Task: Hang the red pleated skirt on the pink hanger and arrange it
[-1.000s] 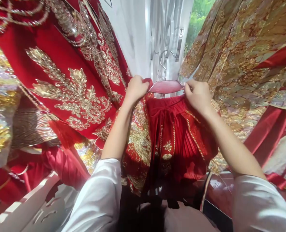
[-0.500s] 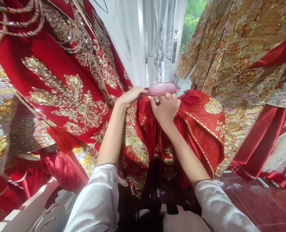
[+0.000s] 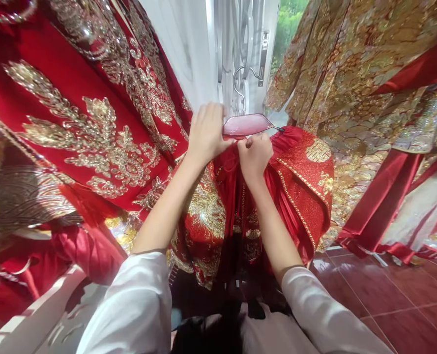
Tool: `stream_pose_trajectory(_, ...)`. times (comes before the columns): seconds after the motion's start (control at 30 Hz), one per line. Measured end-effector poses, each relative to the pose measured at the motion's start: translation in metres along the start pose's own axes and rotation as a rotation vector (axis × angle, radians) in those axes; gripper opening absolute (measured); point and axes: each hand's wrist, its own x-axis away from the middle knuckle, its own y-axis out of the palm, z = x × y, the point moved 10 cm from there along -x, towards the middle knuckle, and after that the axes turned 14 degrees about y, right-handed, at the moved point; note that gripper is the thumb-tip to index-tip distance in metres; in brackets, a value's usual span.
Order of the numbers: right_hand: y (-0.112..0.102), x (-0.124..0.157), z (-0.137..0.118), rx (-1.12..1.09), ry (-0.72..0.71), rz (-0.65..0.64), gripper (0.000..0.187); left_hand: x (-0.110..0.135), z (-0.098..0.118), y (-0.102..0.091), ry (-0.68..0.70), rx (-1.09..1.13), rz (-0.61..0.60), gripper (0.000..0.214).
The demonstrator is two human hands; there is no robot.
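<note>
A red skirt with gold embroidery and beaded trim hangs from a wire hanger with a pinkish panel in its middle. My left hand is closed over the hanger's left end and the waistband beside it, its fingertips hidden behind. Just below the panel, my right hand is curled in, its thumb and forefinger pinching the red waistband. Both thumbs lie close together at the panel's lower edge. The hanger's left end is covered by my left hand, while its black right tip shows by the gathered fabric.
A large red garment with gold sequin embroidery hangs at the left. Gold patterned garments hang at the right. Behind the hanger stands a white door with a metal lock plate. Below right are red floor tiles.
My left hand has turned and moved up onto the hanger's left end, its fingers now over the top. My right hand has curled tighter below the panel. The view has shifted slightly.
</note>
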Motion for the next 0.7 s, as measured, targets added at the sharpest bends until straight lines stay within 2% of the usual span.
stream_pose_trajectory(0.1, 0.002, -0.004, 0.001, -0.028, 0.004, 0.004, 0.037, -0.016, 0.026, 0.023, 0.210, -0.075, -0.173, 0.081)
stream_pose_trajectory(0.2, -0.001, 0.001, -0.001, -0.055, -0.025, 0.016, 0.037, -0.026, 0.040, 0.045, 0.363, -0.053, -0.301, 0.071)
stream_pose_trajectory(0.27, -0.010, 0.003, 0.000, -0.050, -0.067, 0.024, 0.038, -0.029, 0.040, 0.052, 0.389, -0.008, -0.321, 0.056)
stream_pose_trajectory(0.33, -0.031, -0.004, 0.006, -0.041, -0.106, 0.080, 0.039, -0.030, 0.035, 0.052, 0.378, 0.023, -0.291, 0.047)
stream_pose_trajectory(0.43, -0.067, -0.041, 0.020, -0.049, -0.147, 0.174, 0.035, -0.029, 0.031, 0.052, 0.369, -0.020, -0.249, 0.039)
stream_pose_trajectory(0.47, -0.071, -0.059, 0.021, -0.054, -0.169, 0.135, 0.033, -0.028, 0.030, 0.054, 0.367, -0.043, -0.250, 0.038)
stream_pose_trajectory(0.5, -0.065, -0.076, 0.019, -0.055, -0.210, 0.030, 0.031, -0.027, 0.030, 0.056, 0.362, -0.059, -0.251, 0.036)
stream_pose_trajectory(0.57, -0.033, -0.099, 0.009, -0.023, -0.309, -0.343, 0.028, -0.027, 0.030, 0.059, 0.341, -0.062, -0.238, 0.032)
stream_pose_trajectory(0.63, 0.005, -0.096, 0.003, 0.045, -0.361, -0.756, 0.030, -0.028, 0.029, 0.060, 0.305, -0.040, -0.195, 0.025)
stream_pose_trajectory(0.7, 0.029, -0.084, 0.003, 0.110, -0.348, -1.020, 0.038, -0.028, 0.027, 0.058, 0.269, -0.005, -0.131, 0.020)
